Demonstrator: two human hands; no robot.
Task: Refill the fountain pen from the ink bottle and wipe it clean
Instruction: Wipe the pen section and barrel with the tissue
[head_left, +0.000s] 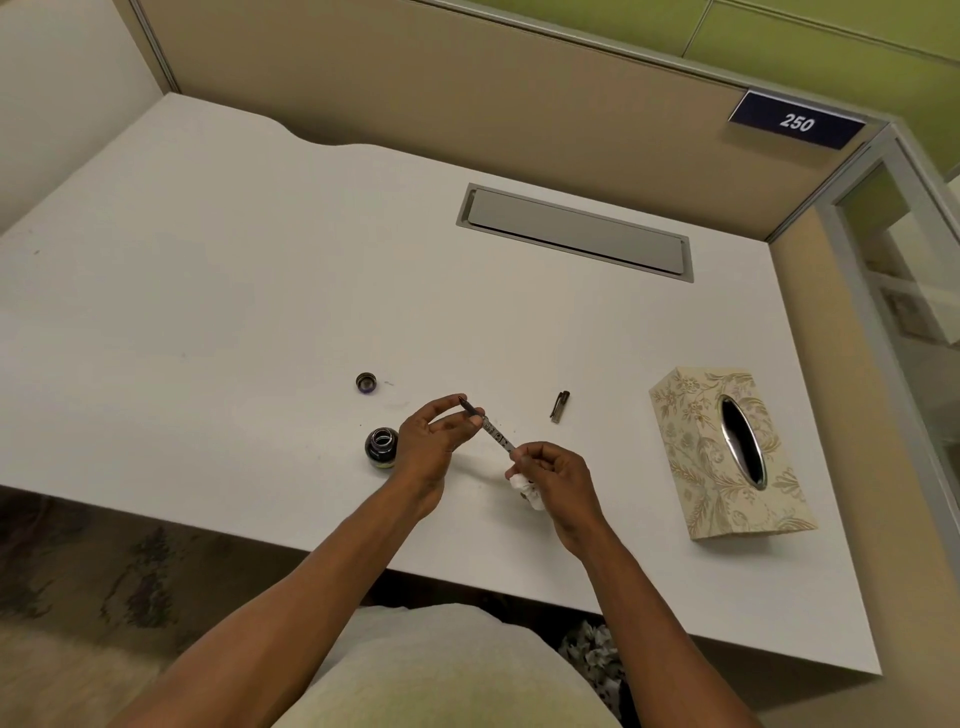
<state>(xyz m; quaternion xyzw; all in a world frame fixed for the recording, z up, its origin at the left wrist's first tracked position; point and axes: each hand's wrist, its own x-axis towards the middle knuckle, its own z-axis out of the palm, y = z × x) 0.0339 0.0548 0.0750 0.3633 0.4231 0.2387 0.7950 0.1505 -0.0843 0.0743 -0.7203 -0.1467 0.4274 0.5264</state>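
Observation:
A slim patterned fountain pen (493, 432) is held above the white desk (260, 291), nib end pointing up-left. My left hand (434, 441) pinches its nib end between thumb and fingertips. My right hand (550, 475) grips the rear end and also holds a crumpled white tissue (525, 488) under the palm. The open ink bottle (382, 448), dark glass, stands on the desk just left of my left wrist. Its round cap (366, 383) lies farther back, upside down. The pen's cap (559, 406) lies on the desk to the right of the pen.
A floral tissue box (727, 452) with an oval metal-rimmed slot sits at the right of the desk. A grey cable hatch (574, 232) is set into the desk farther back. Beige partition walls stand behind and to the right. The desk's front edge runs below my forearms.

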